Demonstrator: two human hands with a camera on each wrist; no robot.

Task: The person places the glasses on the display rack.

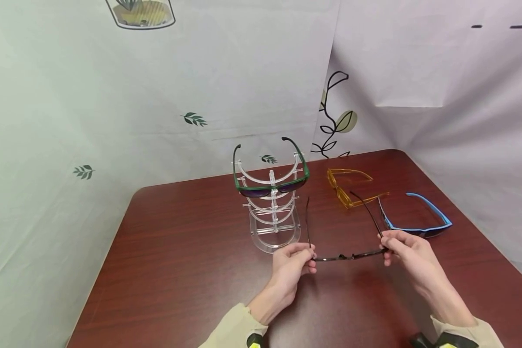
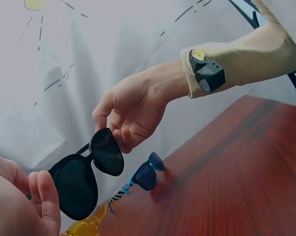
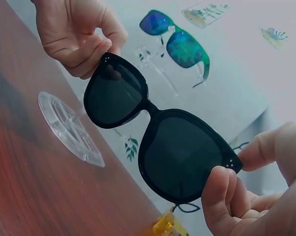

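Black sunglasses (image 3: 177,152) with large dark lenses are held level above the table between both hands, temples unfolded and pointing toward the stand. My left hand (image 1: 290,268) pinches one front corner of the frame, near the hinge. At the opposite corner my right hand (image 1: 411,258) pinches the frame between thumb and fingers. Just beyond the left hand stands a clear plastic glasses stand (image 1: 275,220) with several tiers. Green-framed sunglasses (image 1: 271,188) rest on its upper part, their temples open toward the back.
Yellow glasses (image 1: 343,197) lie open on the table at the back right. Nearer the right hand lie blue sunglasses (image 1: 437,212), also open. The dark red wooden table (image 1: 174,270) meets a pale printed curtain (image 1: 226,72) behind and at the sides.
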